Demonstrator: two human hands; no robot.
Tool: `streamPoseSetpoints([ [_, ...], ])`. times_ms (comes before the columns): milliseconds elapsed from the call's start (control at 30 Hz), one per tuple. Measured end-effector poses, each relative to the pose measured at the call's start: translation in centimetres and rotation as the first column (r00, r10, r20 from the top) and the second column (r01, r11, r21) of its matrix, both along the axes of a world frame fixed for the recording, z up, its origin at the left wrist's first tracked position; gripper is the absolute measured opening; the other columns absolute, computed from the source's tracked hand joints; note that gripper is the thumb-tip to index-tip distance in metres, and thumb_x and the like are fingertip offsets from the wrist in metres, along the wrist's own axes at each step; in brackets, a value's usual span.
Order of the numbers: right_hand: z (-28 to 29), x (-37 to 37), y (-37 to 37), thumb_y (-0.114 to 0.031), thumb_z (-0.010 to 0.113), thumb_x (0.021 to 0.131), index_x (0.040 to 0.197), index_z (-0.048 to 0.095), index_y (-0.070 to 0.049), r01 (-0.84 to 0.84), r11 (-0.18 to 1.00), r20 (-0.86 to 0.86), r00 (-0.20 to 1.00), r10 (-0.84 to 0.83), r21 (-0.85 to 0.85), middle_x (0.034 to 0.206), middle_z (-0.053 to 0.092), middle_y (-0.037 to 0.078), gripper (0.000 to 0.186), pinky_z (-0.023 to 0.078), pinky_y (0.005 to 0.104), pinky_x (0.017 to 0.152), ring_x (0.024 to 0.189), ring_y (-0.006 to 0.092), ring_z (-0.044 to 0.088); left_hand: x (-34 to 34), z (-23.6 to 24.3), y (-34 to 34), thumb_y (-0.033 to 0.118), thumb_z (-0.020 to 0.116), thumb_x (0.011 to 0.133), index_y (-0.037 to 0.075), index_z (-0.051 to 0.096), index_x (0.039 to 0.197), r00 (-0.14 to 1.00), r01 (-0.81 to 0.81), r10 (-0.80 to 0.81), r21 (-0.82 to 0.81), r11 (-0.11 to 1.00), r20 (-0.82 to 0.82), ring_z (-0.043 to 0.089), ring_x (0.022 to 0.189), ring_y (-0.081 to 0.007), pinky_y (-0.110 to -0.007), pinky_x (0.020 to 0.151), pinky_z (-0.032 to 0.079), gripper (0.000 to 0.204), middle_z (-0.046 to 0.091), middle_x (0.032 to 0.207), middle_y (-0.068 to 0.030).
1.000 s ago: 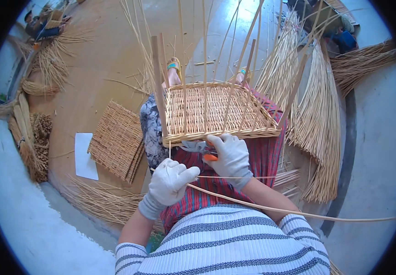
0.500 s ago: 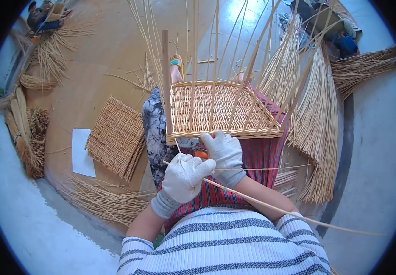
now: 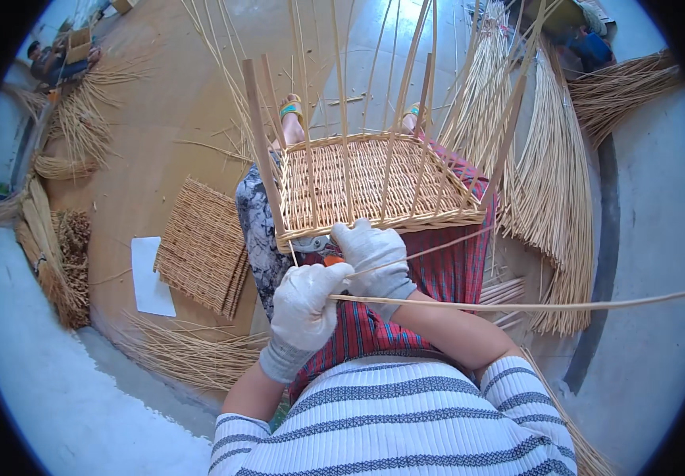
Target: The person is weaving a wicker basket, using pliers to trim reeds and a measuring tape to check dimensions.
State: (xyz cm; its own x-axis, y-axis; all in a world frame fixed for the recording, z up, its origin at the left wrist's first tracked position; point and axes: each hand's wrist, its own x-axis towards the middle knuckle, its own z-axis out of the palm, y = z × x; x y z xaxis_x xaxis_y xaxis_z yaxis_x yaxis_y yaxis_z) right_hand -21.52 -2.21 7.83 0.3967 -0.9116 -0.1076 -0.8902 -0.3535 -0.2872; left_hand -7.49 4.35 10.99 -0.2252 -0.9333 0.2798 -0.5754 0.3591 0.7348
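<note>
A woven wicker basket base point(image 3: 366, 178) with tall upright stakes rests across the lap, its braided near rim toward me. My right hand point(image 3: 370, 258), in a whitish knit glove, is closed at that rim. Orange-handled pruning shears point(image 3: 333, 260) run from it, their grey head just under the rim; the grip is partly hidden. My left hand point(image 3: 304, 309), gloved too, is closed in a fist on wicker rods. A thick rod point(image 3: 517, 306) runs from it far right, and a thinner rod point(image 3: 446, 244) slants up right. A short pale end reaches the rim's left corner.
Flat woven panels point(image 3: 200, 246) lie stacked on the floor at left, beside a white sheet point(image 3: 152, 276). Loose rods point(image 3: 192, 349) lie below them. Large rod bundles point(image 3: 553, 206) stand at right. Another person point(image 3: 61, 63) sits at far upper left.
The thick rod in my left hand has swung up from a downward slant to nearly level. The thinner rod now slants upward. The view has shifted slightly, and the basket is tilted differently.
</note>
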Motion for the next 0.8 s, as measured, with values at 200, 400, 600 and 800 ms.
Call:
streamPoseSetpoints([
  [200,-1.3,-2.0,0.4,-0.032,0.066,0.085,0.095,0.06,-0.015,-0.134,0.988,0.167,0.975,0.145,-0.078,0.082,0.061,0.014,0.021,0.054,0.0447,0.056,0.066,0.0314,0.067,-1.0,0.4,-0.3,-0.003,0.062,0.075,0.009,0.066,0.111,0.998,-0.026,0.023,0.049,0.998,0.065,0.064,0.078,-0.0305,-0.041,0.073,0.048,0.038,0.066,0.083,-0.0085],
  [400,-1.5,-6.7,2.0,-0.039,0.076,0.078,0.111,0.065,-0.015,0.01,0.995,0.138,0.99,-0.024,0.104,0.091,0.065,0.011,0.043,0.055,0.0445,0.062,0.073,0.0332,0.068,-1.6,1.4,-1.1,-0.002,0.061,0.084,0.008,0.067,0.109,0.997,-0.07,0.065,0.131,0.989,0.041,0.067,0.079,-0.0328,-0.041,0.075,0.051,0.028,0.071,0.094,-0.012],
  [600,-1.8,-4.1,1.9,-0.035,0.067,0.083,0.107,0.056,-0.012,0.055,0.981,0.302,0.953,0.004,-0.187,0.089,0.059,0.01,0.035,0.045,0.0442,0.067,0.08,0.0301,0.062,-2.4,0.8,-2.0,0.0,0.063,0.085,0.005,0.06,0.113,0.998,-0.025,0.025,0.005,1.0,-0.059,0.066,0.077,-0.0333,-0.041,0.071,0.052,0.028,0.069,0.094,-0.0139],
  [800,-1.4,-1.0,0.7,-0.037,0.063,0.084,0.101,0.059,-0.012,0.038,0.999,0.026,0.999,-0.038,-0.011,0.1,0.057,0.012,0.03,0.05,0.0444,0.068,0.082,0.0301,0.065,-2.0,0.1,-1.8,-0.002,0.06,0.073,0.006,0.064,0.107,0.996,0.084,-0.088,-0.171,0.982,-0.015,0.066,0.081,-0.0332,-0.044,0.071,0.052,0.036,0.067,0.09,-0.0131],
])
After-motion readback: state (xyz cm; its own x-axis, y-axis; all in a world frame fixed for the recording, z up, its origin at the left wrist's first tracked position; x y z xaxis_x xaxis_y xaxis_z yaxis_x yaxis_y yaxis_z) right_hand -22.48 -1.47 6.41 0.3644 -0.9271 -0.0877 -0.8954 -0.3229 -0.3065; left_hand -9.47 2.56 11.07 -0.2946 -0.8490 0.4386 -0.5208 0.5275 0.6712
